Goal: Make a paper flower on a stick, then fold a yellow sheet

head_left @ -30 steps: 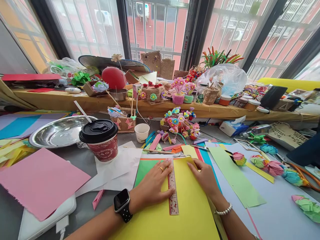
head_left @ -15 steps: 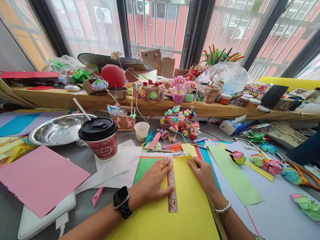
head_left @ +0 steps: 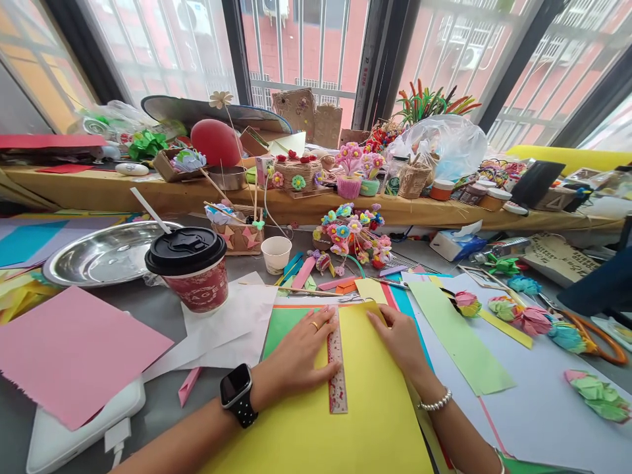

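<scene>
A sheet of yellow paper (head_left: 375, 421) lies before me, over a green sheet (head_left: 286, 329) that shows at its upper left. On the yellow paper is a narrow patterned ruler (head_left: 338, 388), lying lengthwise away from me. My left hand (head_left: 303, 352), with a ring and a watch, rests flat across the ruler, its fingers stretched out and its thumb on the ruler's middle. At the yellow sheet's far right edge, my right hand (head_left: 402, 339) pinches the paper between thumb and fingers; part of its grip is hidden.
A lidded cup with a straw (head_left: 190, 270) stands on white paper at the left, beside a metal plate (head_left: 56, 263) and pink paper (head_left: 79, 349). Right of my hands lie light green paper (head_left: 459, 336), paper flowers (head_left: 536, 320) and orange-handled scissors (head_left: 605, 355). A crowded ledge (head_left: 178, 194) runs behind.
The whole view has shifted slightly. Both hands, the ruler and the yellow paper keep the same places relative to each other.
</scene>
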A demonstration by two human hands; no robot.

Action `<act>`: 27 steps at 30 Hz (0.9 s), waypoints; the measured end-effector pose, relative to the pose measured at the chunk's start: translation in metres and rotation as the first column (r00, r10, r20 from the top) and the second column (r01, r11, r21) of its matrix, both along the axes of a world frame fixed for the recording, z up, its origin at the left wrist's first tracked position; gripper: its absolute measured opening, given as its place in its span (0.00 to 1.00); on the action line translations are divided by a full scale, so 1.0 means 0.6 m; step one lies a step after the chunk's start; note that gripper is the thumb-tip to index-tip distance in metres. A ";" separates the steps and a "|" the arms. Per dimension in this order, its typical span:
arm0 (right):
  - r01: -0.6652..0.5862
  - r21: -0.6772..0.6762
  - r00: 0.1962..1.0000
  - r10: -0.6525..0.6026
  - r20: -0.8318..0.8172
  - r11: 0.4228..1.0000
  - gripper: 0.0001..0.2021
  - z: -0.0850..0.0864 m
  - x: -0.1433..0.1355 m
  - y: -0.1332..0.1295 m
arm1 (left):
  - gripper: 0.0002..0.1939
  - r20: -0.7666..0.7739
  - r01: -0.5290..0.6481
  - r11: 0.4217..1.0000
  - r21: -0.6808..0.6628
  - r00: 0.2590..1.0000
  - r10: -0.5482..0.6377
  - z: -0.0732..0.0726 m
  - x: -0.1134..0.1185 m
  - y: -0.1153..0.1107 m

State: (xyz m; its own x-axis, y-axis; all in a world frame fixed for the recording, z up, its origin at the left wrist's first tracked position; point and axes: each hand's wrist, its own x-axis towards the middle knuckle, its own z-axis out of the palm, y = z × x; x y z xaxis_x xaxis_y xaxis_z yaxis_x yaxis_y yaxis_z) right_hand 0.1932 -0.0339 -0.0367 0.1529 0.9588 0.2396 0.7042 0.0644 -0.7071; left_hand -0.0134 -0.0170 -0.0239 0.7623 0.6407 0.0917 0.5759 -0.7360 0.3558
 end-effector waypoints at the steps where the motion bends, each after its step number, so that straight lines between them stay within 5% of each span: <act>1: 0.000 -0.001 1.000 0.000 -0.001 1.000 0.14 -0.001 0.000 0.000 | 0.30 -0.002 0.000 1.000 0.001 1.000 0.000 -0.001 0.000 0.000; 27: -0.018 0.043 1.000 0.019 -0.009 0.999 0.13 0.007 -0.008 -0.004 | 0.31 0.002 -0.013 1.000 0.011 1.000 0.013 -0.003 0.003 -0.002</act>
